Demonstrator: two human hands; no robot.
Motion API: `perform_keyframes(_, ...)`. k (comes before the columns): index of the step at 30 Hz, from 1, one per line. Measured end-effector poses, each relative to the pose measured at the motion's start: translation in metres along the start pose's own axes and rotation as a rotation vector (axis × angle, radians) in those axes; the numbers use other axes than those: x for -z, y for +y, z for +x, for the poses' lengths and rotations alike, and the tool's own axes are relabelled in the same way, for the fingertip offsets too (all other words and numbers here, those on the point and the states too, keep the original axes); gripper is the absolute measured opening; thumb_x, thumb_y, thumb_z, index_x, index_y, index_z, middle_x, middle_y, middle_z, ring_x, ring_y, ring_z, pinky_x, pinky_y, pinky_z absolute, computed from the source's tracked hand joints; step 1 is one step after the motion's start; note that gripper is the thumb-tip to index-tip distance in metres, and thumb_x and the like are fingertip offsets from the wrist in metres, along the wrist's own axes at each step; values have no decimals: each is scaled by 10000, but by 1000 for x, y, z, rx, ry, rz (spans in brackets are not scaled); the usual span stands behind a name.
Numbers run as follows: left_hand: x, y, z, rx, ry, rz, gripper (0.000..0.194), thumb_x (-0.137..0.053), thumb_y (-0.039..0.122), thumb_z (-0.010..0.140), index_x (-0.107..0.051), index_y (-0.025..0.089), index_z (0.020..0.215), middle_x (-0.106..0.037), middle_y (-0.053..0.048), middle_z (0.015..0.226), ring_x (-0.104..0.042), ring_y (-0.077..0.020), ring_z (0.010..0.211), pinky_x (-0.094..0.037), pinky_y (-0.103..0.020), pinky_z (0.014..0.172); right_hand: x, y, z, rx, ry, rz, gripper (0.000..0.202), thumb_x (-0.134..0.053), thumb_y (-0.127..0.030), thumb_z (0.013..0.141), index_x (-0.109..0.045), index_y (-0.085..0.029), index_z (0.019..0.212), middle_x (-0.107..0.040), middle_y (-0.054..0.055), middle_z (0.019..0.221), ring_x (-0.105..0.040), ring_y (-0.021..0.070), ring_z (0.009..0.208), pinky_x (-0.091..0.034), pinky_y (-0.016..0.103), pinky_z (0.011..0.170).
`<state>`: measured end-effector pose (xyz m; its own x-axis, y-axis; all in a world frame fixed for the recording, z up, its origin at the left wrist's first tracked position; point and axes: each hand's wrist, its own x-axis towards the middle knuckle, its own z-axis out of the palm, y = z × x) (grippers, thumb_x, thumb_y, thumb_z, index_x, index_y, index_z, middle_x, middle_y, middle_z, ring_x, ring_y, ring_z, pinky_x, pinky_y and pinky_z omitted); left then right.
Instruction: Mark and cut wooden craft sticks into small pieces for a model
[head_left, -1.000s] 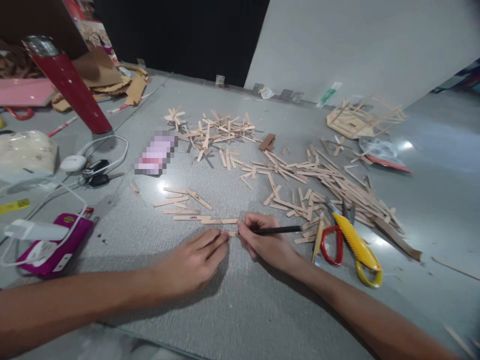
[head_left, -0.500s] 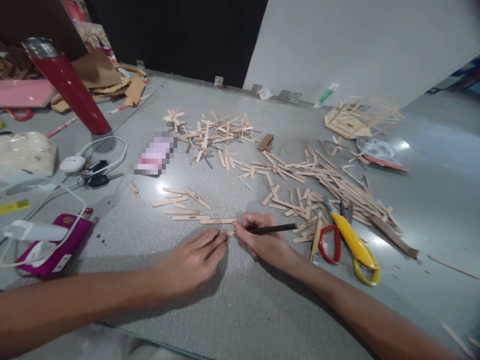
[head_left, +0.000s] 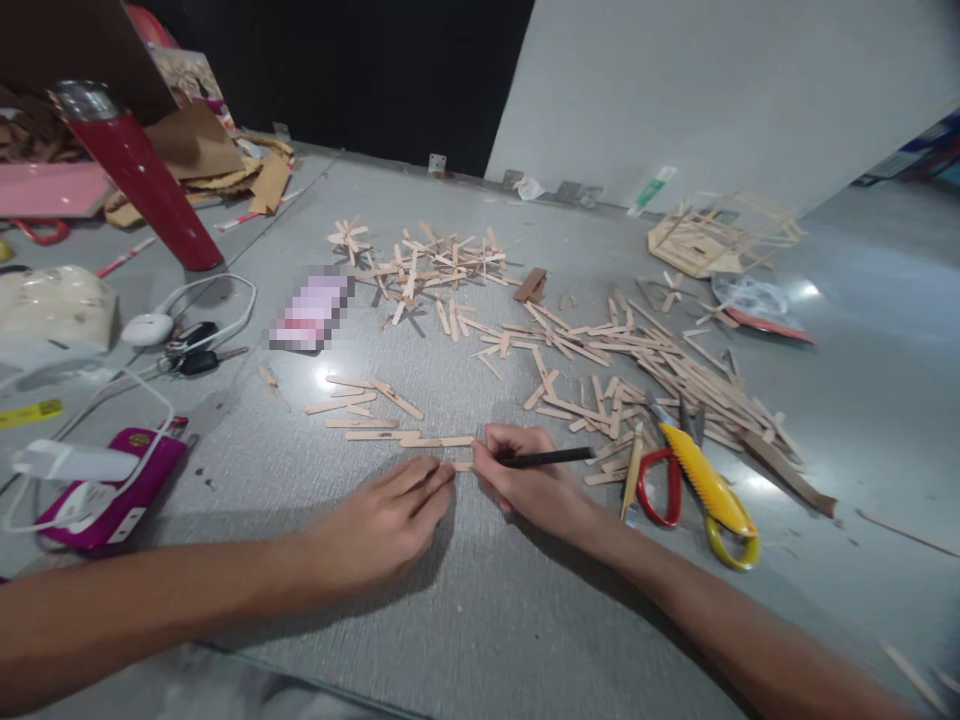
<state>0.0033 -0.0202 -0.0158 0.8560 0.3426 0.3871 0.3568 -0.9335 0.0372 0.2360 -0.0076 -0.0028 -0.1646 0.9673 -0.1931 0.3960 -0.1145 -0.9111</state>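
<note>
A black pen sits in my right hand, its fingers pinched round the front end and the tip hidden. Between my two hands a short piece of wooden popsicle stick shows on the table. My left hand presses its fingertips on the stick's left end, fingers together. Just beyond my fingers lies another popsicle stick, running sideways. Several more sticks are spread to the upper left of it.
Piles of popsicle sticks cover the table's middle and right. Red-handled scissors and a yellow-handled tool lie right of my right hand. A wooden frame model, red flask, keys and purple power bank stand around.
My right hand's fingertips have shifted very slightly to the right along the stick. My left hand stays in place.
</note>
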Motion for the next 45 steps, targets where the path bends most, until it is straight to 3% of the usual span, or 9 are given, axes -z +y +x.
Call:
perform_keyframes(5, 0, 0, 1, -9, 8, 18, 349, -509, 76, 971, -630, -49, 1274, -718, -251, 1290, -672, -325, 1215, -588, -414, 1030, -1, 2, 3, -7, 9, 57, 415, -569, -392, 951, -479, -246, 573, -507, -59, 402, -426, 81, 310, -333, 211, 367)
perform_keyframes(45, 2, 0, 1, -6, -25, 27, 396, -536, 76, 938, -603, -26, 1315, -701, -252, 1326, -648, -312, 1266, -549, -414, 1087, -6, 6, 1, 8, 34, 25, 450, -658, -376, 943, -508, -228, 545, -483, -63, 389, -420, 76, 331, -336, 218, 404)
